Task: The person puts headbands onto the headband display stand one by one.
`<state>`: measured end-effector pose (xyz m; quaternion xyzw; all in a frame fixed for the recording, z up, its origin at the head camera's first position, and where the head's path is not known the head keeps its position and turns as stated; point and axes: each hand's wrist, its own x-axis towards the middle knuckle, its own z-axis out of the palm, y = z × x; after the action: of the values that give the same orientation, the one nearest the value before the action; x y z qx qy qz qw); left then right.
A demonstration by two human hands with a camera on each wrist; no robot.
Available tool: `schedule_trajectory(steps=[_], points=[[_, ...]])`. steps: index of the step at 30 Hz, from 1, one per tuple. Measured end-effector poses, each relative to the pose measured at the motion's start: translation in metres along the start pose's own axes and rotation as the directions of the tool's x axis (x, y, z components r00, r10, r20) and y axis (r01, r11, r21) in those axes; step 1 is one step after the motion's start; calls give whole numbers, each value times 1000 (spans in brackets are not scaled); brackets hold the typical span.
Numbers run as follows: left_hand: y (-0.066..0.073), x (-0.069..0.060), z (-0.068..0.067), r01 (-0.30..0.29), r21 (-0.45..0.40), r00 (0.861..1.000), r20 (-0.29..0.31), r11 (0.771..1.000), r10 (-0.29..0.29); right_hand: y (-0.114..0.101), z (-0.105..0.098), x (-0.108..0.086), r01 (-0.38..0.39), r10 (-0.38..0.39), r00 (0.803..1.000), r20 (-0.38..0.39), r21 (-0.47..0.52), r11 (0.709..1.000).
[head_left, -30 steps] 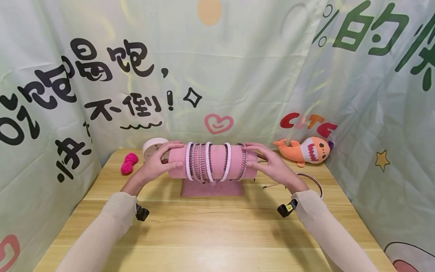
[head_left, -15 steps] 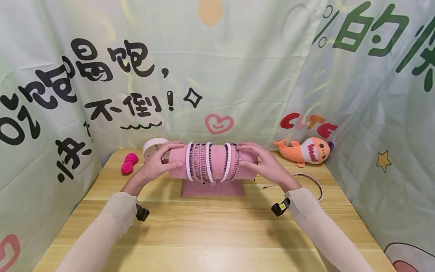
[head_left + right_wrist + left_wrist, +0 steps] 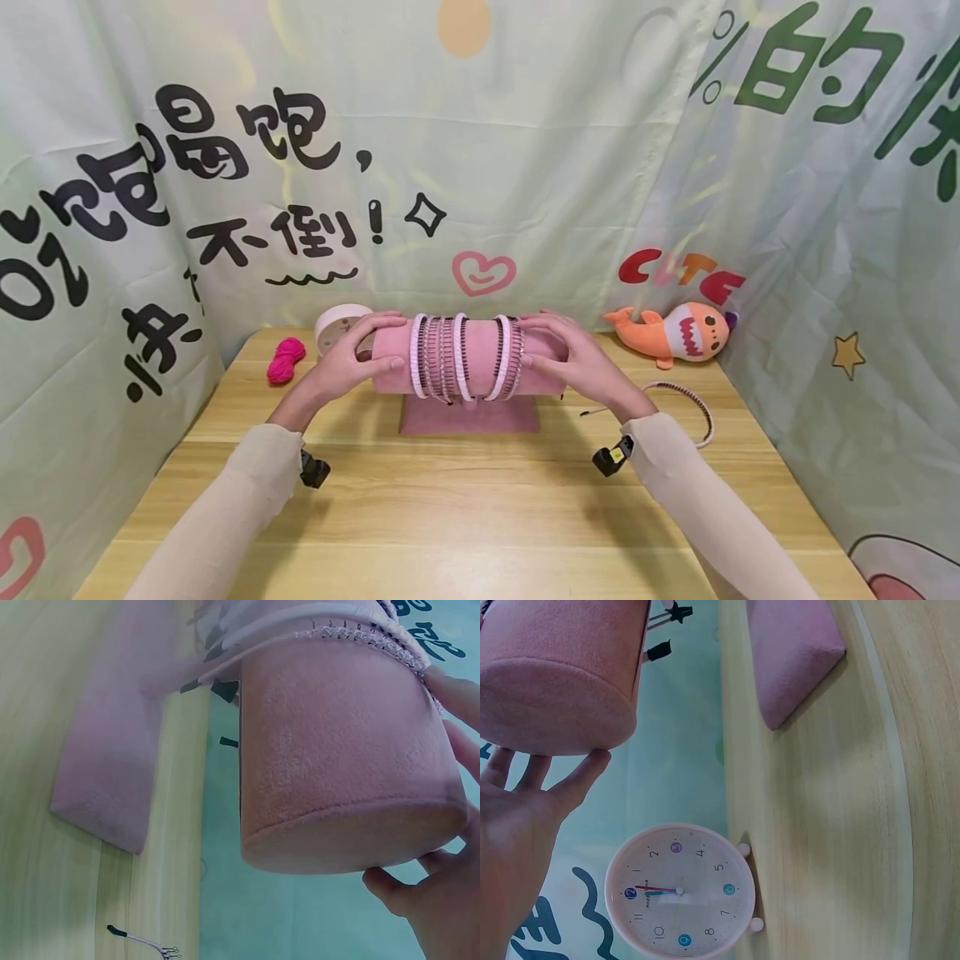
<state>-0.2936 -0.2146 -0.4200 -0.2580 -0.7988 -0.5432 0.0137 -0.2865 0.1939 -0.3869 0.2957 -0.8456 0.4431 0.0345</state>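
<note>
A pink padded roll [image 3: 481,354] on a pink base [image 3: 470,416] carries several bracelets across its middle. My left hand [image 3: 347,360] grips its left end, thumb in front and fingers on top; in the left wrist view, fingertips of that hand [image 3: 514,832] touch the rim of the roll [image 3: 559,697]. My right hand [image 3: 588,362] spans the right part of the roll, thumb and fingers at a silvery chain bracelet [image 3: 515,367] that lies against a white braided one [image 3: 501,358]. In the right wrist view, a fingertip of that hand [image 3: 450,900] touches the chain bracelet [image 3: 360,634].
Pink yarn [image 3: 285,362] lies at the back left of the wooden table [image 3: 450,517]. A round clock [image 3: 679,892] stands behind my left hand. An orange plush toy [image 3: 675,333] sits at the back right, with a loose braided band [image 3: 705,412] in front of it. Printed cloth [image 3: 555,167] hangs behind.
My right hand has moved left along the roll, and the chain bracelet has slid left with it, up against the white one. My left hand has stayed in place.
</note>
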Motion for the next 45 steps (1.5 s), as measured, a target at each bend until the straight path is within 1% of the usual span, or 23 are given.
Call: schedule_trajectory(steps=[13, 20, 23, 27, 30, 35, 41, 45], points=[[1, -2, 0, 10, 9, 1000, -3, 1000, -10, 0, 4, 0, -19, 19, 1000, -12, -19, 1000], [1, -2, 1, 12, 7, 1000, -6, 1000, -12, 1, 4, 1, -7, 7, 1000, -12, -26, 1000], [1, -2, 1, 13, 5, 1000, -6, 1000, -13, 2, 4, 0, -6, 6, 1000, -12, -10, 1000], [0, -1, 1, 7, 10, 1000, -7, 1000, -7, 1, 1, -2, -7, 7, 1000, -12, 39, 999], [-1, -1, 1, 3, 8, 1000, -9, 1000, -3, 1, -3, -6, -26, 28, 999, -21, 64, 998], [-2, -1, 1, 3, 7, 1000, -10, 1000, -3, 8, -14, -15, -65, 68, 997, -36, 66, 996], [-1, -1, 0, 10, 5, 1000, -13, 1000, -10, 20, -29, -27, -60, 63, 997, -44, 78, 995], [-1, -1, 0, 8, 4, 1000, -10, 1000, -8, 26, -41, -37, -91, 95, 994, -47, 78, 993]])
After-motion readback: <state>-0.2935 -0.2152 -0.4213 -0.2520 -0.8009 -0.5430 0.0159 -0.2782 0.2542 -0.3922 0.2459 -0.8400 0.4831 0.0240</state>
